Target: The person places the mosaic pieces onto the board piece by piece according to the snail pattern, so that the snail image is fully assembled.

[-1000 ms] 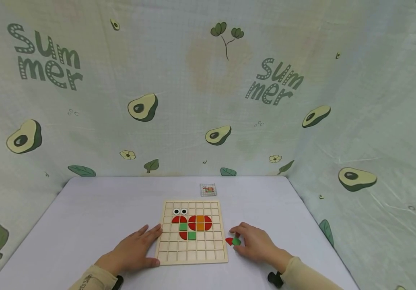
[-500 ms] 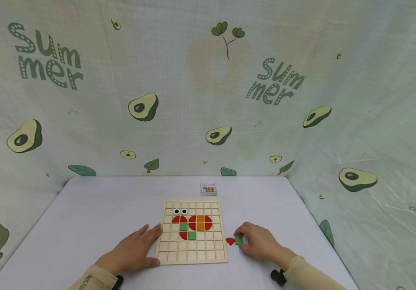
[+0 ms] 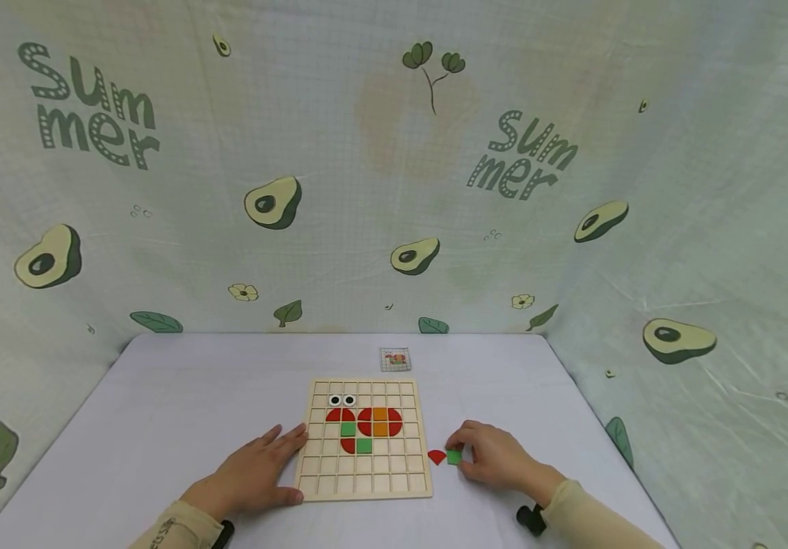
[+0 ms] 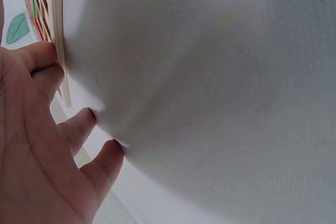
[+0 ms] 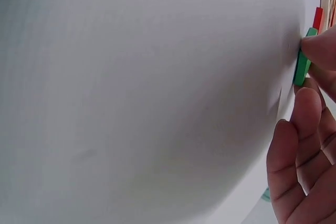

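A wooden grid board [image 3: 394, 485] lies in the middle of the table, with red, orange and green tiles and two eye tiles set in its upper cells. My left hand [image 3: 257, 473] rests on the table with fingers spread, its fingertips and thumb at the board's left edge. To the right of the board, my right hand [image 3: 497, 456] pinches a green square tile [image 3: 454, 457] between thumb and fingers; the right wrist view shows this green tile [image 5: 303, 61] edge-on, low at the white cloth. Just left of it lies a red quarter-round tile [image 3: 437, 457], near the board's right edge.
Behind the board lies a small picture card [image 3: 395, 359] with a coloured figure on a grid. The white table [image 3: 229, 381] ends at a hanging cloth [image 3: 339, 137] printed with avocados and leaves. A black wrist device [image 3: 531, 520] sits under the right wrist.
The right hand has moved slightly right with the green tile, which has turned and now lies apart from the red tile. The left hand and board have stayed put.
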`<state>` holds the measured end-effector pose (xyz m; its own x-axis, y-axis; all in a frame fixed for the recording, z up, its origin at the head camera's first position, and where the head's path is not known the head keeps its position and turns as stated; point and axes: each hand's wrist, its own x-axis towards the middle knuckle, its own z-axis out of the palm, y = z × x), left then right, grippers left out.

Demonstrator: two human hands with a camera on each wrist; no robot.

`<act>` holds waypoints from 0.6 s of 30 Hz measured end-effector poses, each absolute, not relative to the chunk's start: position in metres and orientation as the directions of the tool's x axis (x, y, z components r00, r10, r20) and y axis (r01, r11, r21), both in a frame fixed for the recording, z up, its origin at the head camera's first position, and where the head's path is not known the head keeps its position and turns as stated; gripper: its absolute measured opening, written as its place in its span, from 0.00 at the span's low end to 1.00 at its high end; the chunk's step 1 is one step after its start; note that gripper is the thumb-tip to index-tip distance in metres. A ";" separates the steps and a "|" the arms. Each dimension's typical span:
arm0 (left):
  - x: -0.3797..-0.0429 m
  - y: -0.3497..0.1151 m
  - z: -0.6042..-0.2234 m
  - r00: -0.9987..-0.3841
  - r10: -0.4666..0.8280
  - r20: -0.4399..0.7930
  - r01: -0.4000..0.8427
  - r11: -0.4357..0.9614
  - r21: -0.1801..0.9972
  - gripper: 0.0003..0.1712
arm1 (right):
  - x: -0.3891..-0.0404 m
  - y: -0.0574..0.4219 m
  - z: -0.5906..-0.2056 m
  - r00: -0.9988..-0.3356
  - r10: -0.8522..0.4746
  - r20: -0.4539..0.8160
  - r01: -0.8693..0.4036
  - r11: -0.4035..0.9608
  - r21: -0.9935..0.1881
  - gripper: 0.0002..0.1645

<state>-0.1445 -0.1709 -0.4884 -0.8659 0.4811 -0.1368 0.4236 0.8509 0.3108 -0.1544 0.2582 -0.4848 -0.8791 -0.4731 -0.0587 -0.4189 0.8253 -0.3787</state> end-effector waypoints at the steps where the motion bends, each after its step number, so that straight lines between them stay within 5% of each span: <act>1: -0.145 -0.171 -0.488 -0.866 0.480 -0.138 0.423 0.852 0.309 0.55 | -0.155 0.259 -0.484 -0.879 -0.474 -0.053 -0.421 0.824 -0.380 0.15; 18: -0.143 -0.169 -0.485 -0.870 0.472 -0.145 0.414 0.858 0.305 0.54 | -0.167 0.272 -0.481 -0.917 -0.398 -0.003 -0.364 0.842 -0.398 0.15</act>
<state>-0.1432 -0.1687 -0.4850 -0.8696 0.4718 -0.1452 0.4144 0.8576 0.3047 -0.1672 0.2720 -0.4814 -0.9175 -0.3978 -0.0034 -0.3636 0.8421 -0.3984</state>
